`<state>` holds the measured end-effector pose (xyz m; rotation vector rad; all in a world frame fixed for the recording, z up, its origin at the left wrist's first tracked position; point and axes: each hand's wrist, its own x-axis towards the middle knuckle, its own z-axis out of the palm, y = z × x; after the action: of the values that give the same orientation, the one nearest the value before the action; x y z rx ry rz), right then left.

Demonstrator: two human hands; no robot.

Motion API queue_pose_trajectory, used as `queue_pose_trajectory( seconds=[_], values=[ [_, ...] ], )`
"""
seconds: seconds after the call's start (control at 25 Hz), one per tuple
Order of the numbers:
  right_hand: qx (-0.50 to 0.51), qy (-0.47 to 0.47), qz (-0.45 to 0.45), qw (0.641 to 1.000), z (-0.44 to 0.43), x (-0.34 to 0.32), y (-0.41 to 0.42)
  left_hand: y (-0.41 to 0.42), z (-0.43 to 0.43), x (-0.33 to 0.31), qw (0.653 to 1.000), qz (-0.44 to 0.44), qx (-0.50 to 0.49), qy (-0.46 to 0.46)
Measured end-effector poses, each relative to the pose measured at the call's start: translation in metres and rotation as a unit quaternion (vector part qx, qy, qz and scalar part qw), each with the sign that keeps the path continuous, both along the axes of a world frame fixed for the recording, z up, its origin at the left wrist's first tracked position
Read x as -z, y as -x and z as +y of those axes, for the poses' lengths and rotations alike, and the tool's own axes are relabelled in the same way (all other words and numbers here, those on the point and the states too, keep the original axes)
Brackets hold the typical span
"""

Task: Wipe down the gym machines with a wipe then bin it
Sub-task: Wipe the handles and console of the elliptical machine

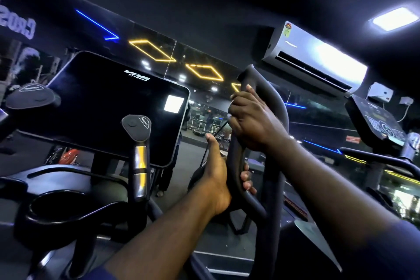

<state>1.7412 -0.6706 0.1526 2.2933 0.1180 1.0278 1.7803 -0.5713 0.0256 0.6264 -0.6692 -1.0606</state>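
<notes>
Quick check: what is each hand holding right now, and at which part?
Both grip the machine's curved black handlebar: the right hand near its top, the left hand lower down. A wipe cannot be made out.

The console screen (109, 107) stands to the left, with a short upright grip (137, 143) in front of its lower right corner and a cup holder (56, 207) lower and further left. Right of the screen rises the looped handle (254, 75), the right hand (252, 120) wrapped round it high up and the left hand (218, 179) gripping it just below. Behind and above the handle an air conditioner (316, 57) hangs on the wall, and a second console (375, 118) sits below it at the far right.
</notes>
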Motion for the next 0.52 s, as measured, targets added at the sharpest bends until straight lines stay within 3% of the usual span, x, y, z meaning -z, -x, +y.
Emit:
queue_pose_trajectory(
  seconds=[0.12, 0.36, 0.52],
  values=[
    [-0.018, -0.010, 0.016, 1.000, 0.009, 0.036, 0.018, -0.002, -0.002, 0.008, 0.999, 0.006, -0.010, 0.032],
    [-0.034, -0.018, 0.053, 0.998, 0.023, 0.114, 0.039, -0.017, 0.030, 0.006, 0.999, -0.031, -0.043, 0.012],
    [-0.078, 0.002, 0.132, 0.988, 0.028, 0.122, 0.062, -0.038, 0.064, -0.002, 0.978, -0.112, -0.169, -0.049]
  ],
)
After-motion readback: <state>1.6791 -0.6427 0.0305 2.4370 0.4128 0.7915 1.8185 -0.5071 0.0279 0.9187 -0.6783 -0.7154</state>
